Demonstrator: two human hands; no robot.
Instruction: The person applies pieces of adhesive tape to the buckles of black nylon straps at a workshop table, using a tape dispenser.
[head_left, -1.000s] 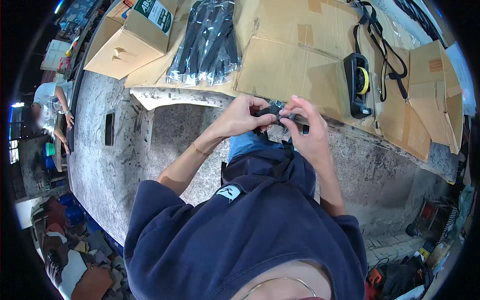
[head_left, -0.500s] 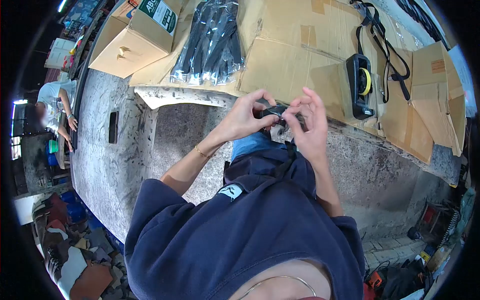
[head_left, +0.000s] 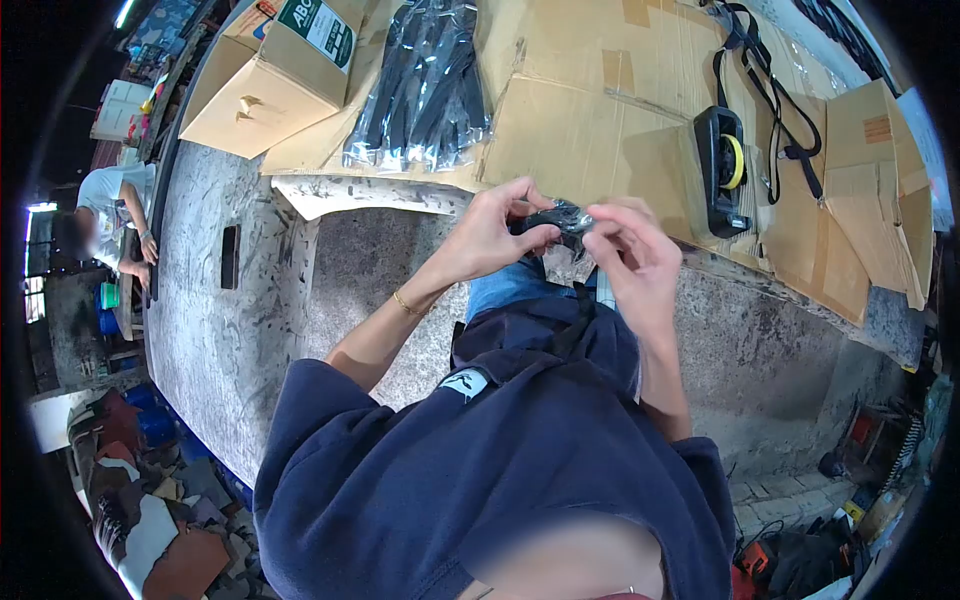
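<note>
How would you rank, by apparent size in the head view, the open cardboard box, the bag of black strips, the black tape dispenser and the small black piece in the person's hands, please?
1. open cardboard box
2. bag of black strips
3. black tape dispenser
4. small black piece, pinched by left hand and right hand, partly hidden

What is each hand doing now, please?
Left hand: closed, pinching the small black item in clear wrap.
Right hand: fingers curled on the same item's other end.

both hands, left hand [head_left: 490,235] and right hand [head_left: 630,255], pinch a small black plastic-wrapped piece [head_left: 562,216] above the cardboard [head_left: 600,110]
</note>
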